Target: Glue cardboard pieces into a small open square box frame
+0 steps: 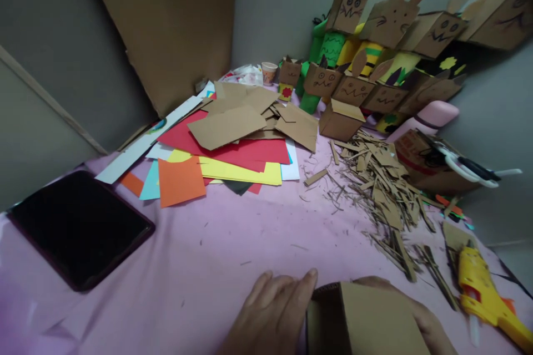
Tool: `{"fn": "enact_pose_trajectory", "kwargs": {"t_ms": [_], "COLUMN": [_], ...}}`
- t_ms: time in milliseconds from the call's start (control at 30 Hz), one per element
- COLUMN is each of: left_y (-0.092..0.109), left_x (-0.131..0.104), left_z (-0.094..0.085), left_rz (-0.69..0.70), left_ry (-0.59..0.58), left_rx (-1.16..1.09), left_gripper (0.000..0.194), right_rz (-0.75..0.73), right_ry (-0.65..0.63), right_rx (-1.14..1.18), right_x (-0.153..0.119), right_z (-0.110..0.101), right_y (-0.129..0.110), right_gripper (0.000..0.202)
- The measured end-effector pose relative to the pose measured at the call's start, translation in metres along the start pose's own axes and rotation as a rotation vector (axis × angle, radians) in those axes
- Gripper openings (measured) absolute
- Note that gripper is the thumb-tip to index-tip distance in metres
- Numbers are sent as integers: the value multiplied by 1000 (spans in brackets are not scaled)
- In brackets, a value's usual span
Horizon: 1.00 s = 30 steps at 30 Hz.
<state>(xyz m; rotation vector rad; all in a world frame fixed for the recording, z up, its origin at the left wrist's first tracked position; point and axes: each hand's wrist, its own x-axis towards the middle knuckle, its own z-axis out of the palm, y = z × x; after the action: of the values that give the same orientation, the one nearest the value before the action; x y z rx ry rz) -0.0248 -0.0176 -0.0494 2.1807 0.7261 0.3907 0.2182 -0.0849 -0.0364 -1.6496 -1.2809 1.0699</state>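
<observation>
At the bottom edge of the head view I hold a small brown cardboard box (pixel 366 316) between both hands over the pink tablecloth (pixel 216 244). My left hand (pixel 272 310) lies flat against the box's left side, fingers together and pointing up. My right hand (pixel 425 319) wraps around its right side and is mostly hidden behind the cardboard. The box's open dark face points left toward my left hand.
A yellow glue gun (pixel 485 291) lies at the right. Cardboard strips and scraps (pixel 383 183) are heaped mid-right. Coloured paper and cardboard sheets (pixel 233 144) are piled in the middle. A black tablet (pixel 79 227) sits left. Cardboard face figures (pixel 375 55) and scissors (pixel 470 163) stand behind.
</observation>
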Motion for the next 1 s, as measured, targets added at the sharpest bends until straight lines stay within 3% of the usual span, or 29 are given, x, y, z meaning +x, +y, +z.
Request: {"fn": "enact_pose_trajectory", "kwargs": {"t_ms": [167,367,433,567,667,800,1000], "left_y": [-4,-8,-5,5,7,2,-8], "left_x": [-2,-1,2,3,-3,-10,-8], "left_z": [5,21,17,-5,-15,-13,-14], "left_rz": [-9,30,28,-10,74,153,131], "left_ry": [-1,132,117,-34,38,147,162], "left_rx": [-46,-25,-12,18,22,11,74], "left_gripper": [68,70,66,59,66,81,96], "right_rz": [4,-2,-2,1,3,-101,-100], "right_ry": [9,10,-16,-52,-113,9,67], "right_rx": [-44,6,26,30,38,2,169], "right_x": [0,-4,-4,0,3,3,1], "right_z": [-2,3,3,0,1,13,25], "right_y": [13,-1,-7,-15,-25,-41,-52], "right_gripper": [24,25,24,25,18,7,21]}}
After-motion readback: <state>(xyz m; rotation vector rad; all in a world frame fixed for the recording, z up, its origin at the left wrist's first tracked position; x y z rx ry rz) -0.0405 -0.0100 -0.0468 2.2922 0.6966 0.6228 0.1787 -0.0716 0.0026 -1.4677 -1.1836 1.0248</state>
